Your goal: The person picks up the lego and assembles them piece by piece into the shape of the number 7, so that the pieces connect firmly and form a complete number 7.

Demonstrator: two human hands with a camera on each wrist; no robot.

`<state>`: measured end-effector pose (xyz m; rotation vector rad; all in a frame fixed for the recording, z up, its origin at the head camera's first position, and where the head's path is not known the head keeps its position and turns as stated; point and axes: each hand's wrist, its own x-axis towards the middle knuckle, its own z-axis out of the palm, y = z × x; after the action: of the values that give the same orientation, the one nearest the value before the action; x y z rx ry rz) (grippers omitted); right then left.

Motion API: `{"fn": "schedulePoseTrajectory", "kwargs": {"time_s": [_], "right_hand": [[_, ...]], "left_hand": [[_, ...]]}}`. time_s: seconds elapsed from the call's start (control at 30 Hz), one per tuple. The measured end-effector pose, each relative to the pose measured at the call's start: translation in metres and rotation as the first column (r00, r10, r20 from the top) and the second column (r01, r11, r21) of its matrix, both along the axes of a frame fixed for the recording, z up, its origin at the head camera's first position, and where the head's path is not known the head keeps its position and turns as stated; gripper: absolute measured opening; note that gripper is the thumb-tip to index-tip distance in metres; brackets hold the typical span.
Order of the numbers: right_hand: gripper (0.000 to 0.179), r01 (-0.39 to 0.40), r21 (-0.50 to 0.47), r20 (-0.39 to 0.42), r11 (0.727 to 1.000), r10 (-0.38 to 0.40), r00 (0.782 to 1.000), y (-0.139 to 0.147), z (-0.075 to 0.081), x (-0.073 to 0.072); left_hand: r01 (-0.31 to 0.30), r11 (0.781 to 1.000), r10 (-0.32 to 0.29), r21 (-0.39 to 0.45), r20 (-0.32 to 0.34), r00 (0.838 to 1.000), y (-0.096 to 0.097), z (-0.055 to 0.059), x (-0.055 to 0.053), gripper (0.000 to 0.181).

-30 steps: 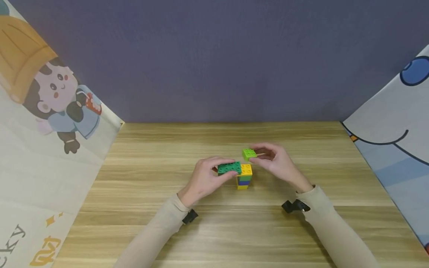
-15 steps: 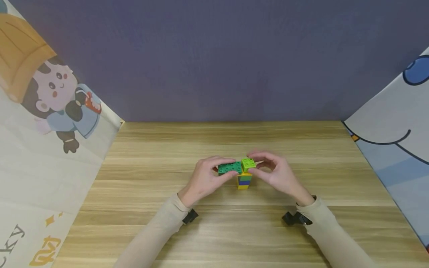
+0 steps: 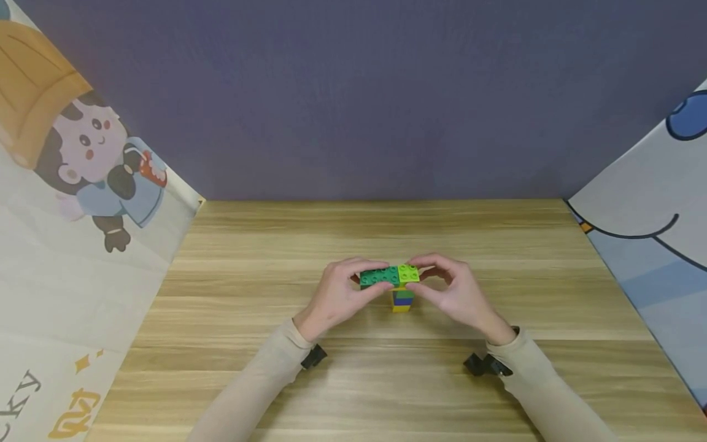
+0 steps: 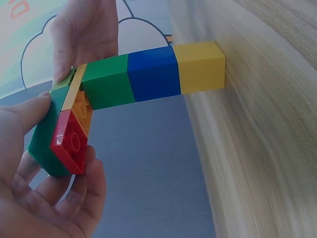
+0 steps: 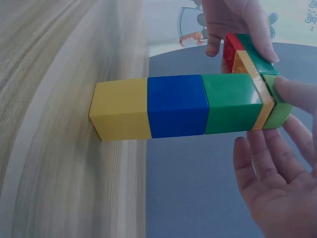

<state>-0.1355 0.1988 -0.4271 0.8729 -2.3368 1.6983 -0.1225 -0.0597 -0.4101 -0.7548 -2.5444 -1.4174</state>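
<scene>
A tower of toy building bricks stands upright on the table: a yellow brick (image 4: 202, 68) at the bottom, then a blue brick (image 4: 154, 73) and a green brick (image 4: 109, 82). Across its top lies a thin orange-yellow plate (image 5: 266, 106) that juts out to the left, with a red plate (image 4: 59, 131) beside its overhang. My left hand (image 3: 334, 298) grips the long dark green brick (image 3: 378, 277) above these plates, thumb in front. My right hand (image 3: 461, 294) pinches a small lime green brick (image 3: 409, 273) over the tower, end to end with the dark green one. A narrow dark gap shows under the lime brick.
The wood-grain table (image 3: 265, 233) extends around the tower. A dark blue-grey wall (image 3: 353, 104) rises behind it, and cartoon-printed sheets (image 3: 50, 258) flank both sides. Black wrist mounts (image 3: 313, 356) sit on both sleeves.
My right hand has brought the lime brick down and toward me, onto the top of the tower beside the dark green brick. My left hand has stayed in place, gripping the dark green brick.
</scene>
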Motion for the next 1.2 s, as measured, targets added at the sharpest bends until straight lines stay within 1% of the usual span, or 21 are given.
{"fn": "schedulePoseTrajectory", "kwargs": {"time_s": [0.13,0.4,0.5,0.63,0.83,0.97,1.07,1.13,1.2], "right_hand": [[0.04,-0.017,-0.022,-0.022,1.0,0.016,1.0,0.0,-0.002,0.0],[0.04,-0.04,-0.047,-0.011,0.998,0.039,0.999,0.0,-0.002,0.002],[0.04,-0.048,-0.066,-0.031,0.997,0.046,0.998,-0.001,-0.005,0.002],[0.041,-0.048,-0.082,-0.062,0.995,0.043,0.997,-0.002,-0.007,0.001],[0.042,-0.005,-0.022,-0.13,1.0,0.002,0.991,-0.002,-0.005,-0.001],[0.045,0.026,0.042,-0.161,0.999,-0.019,0.987,0.003,-0.005,-0.001],[0.054,0.039,0.08,-0.151,0.996,-0.026,0.988,0.007,-0.006,0.0],[0.064,0.035,0.085,-0.115,0.996,-0.025,0.993,0.01,-0.007,0.001],[0.074,0.026,0.087,-0.075,0.996,-0.02,0.997,0.013,-0.011,0.003]], "left_hand": [[0.001,1.0,-0.001,-0.001,0.011,1.0,0.0,0.0,0.0,0.034],[0.0,1.0,0.0,0.003,0.032,0.999,0.0,0.002,0.002,0.035],[-0.002,1.0,0.002,0.008,0.04,0.999,0.0,0.002,0.003,0.035],[-0.008,1.0,0.007,0.011,0.026,1.0,0.0,0.002,0.003,0.034],[-0.015,1.0,0.015,0.0,0.009,1.0,0.001,0.002,0.002,0.035],[-0.008,0.999,0.008,-0.044,0.002,1.0,0.003,0.003,0.003,0.039],[-0.003,0.997,0.002,-0.082,-0.015,1.0,0.003,0.003,0.005,0.045],[-0.005,0.995,0.002,-0.103,-0.034,0.999,0.0,0.003,0.006,0.052],[-0.016,0.992,0.008,-0.128,-0.069,0.998,-0.005,0.003,0.006,0.058]]}}
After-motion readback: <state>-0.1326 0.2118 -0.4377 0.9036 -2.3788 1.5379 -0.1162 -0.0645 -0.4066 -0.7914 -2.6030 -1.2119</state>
